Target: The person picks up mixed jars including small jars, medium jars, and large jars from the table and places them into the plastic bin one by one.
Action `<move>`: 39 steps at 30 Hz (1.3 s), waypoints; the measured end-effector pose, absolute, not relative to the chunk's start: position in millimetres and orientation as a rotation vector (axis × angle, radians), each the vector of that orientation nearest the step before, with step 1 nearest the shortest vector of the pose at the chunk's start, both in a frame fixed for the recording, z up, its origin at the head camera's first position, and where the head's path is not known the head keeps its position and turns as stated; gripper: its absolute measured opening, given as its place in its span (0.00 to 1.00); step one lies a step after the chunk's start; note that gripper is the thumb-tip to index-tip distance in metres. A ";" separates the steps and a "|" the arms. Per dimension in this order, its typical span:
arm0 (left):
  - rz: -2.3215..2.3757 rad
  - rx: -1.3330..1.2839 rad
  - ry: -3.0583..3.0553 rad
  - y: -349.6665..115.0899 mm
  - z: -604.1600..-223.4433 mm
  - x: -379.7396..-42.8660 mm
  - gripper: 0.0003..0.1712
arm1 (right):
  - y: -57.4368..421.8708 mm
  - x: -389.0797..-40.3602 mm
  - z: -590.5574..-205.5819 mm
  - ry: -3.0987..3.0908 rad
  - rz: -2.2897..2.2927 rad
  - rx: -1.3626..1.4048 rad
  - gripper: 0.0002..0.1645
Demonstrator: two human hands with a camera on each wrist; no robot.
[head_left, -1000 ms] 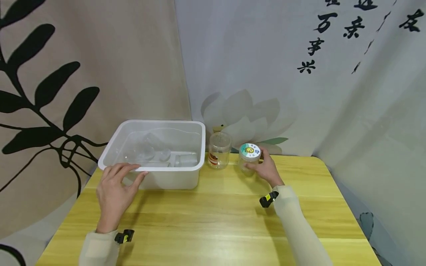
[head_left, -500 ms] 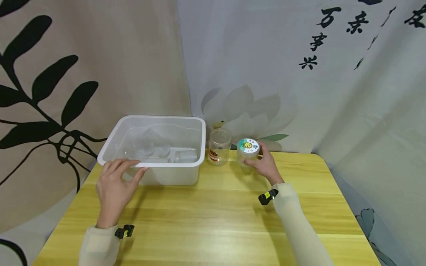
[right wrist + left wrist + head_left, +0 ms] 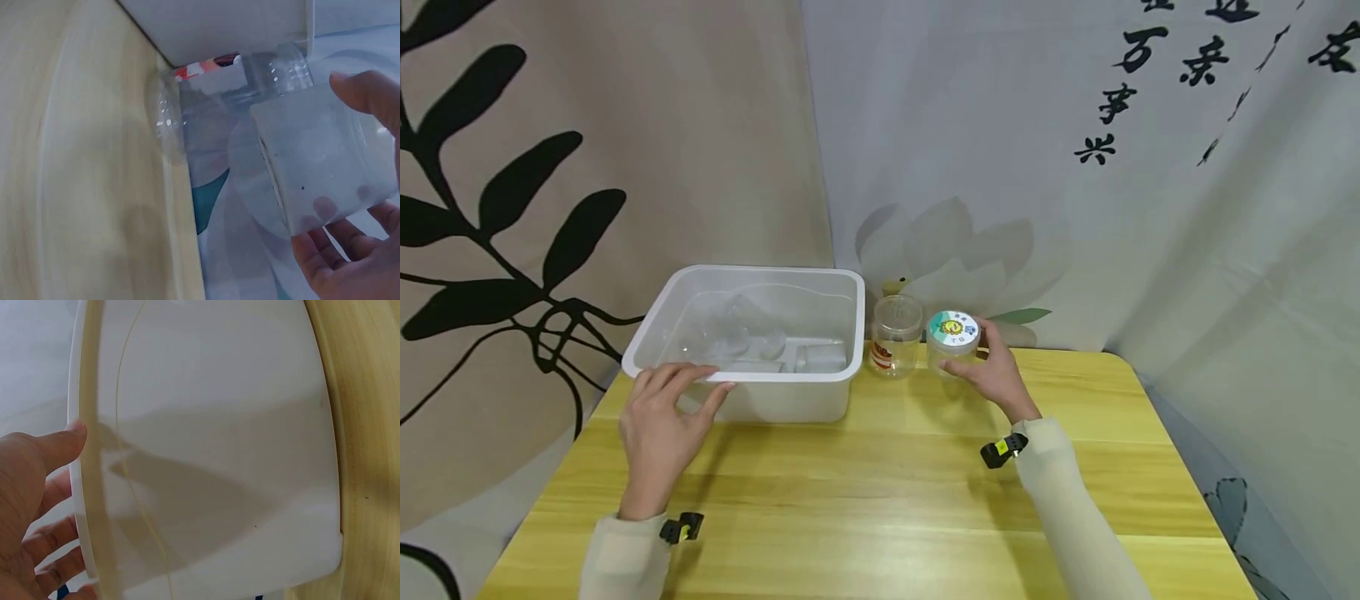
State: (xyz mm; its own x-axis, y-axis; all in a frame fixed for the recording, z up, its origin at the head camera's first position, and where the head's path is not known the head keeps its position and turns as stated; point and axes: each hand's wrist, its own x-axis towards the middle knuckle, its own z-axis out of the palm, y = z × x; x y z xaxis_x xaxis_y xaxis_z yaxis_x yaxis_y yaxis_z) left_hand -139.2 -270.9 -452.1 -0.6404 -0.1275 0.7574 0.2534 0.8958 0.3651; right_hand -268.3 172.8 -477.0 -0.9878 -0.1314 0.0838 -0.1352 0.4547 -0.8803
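Observation:
My left hand (image 3: 662, 429) pinches the front rim of a white plastic tub (image 3: 790, 400), thumb outside and fingers over the edge. In the left wrist view the thumb presses the rim beside the tub's pale wall (image 3: 212, 381). My right hand (image 3: 996, 375) grips a clear plastic jar (image 3: 953, 354) whose lid has a teal and white label with a yellow figure. The right wrist view shows this jar (image 3: 325, 156) held a little off the table, thumb on one side and fingers on the other. Just left of it stands another clear jar (image 3: 897, 333) with a red label.
Inside the tub lie several clear plastic containers (image 3: 820, 358). The wooden table (image 3: 880, 500) runs back to a printed curtain (image 3: 955, 150) right behind the tub and jars. The second jar stands close to the tub's right side.
My right hand has carried the teal-lidded jar slightly left, closer to the jar with the red label. The left hand has stayed on the tub's rim.

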 end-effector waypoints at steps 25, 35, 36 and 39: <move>-0.550 -0.066 -2.230 -273.3 -453.5 -138.9 0.20 | 136.7 -263.3 -420.1 -2.628 1.561 0.452 0.59; -0.548 -0.058 -2.237 -272.7 -452.9 -138.8 0.20 | 117.6 -264.2 -399.3 -2.642 1.479 0.543 0.59; -0.547 -0.057 -2.238 -272.6 -452.8 -138.8 0.20 | 115.8 -264.4 -397.3 -2.645 1.474 0.552 0.59; -0.547 -0.056 -2.240 -272.5 -452.9 -138.9 0.20 | 110.4 -265.5 -391.3 -2.655 1.451 0.574 0.59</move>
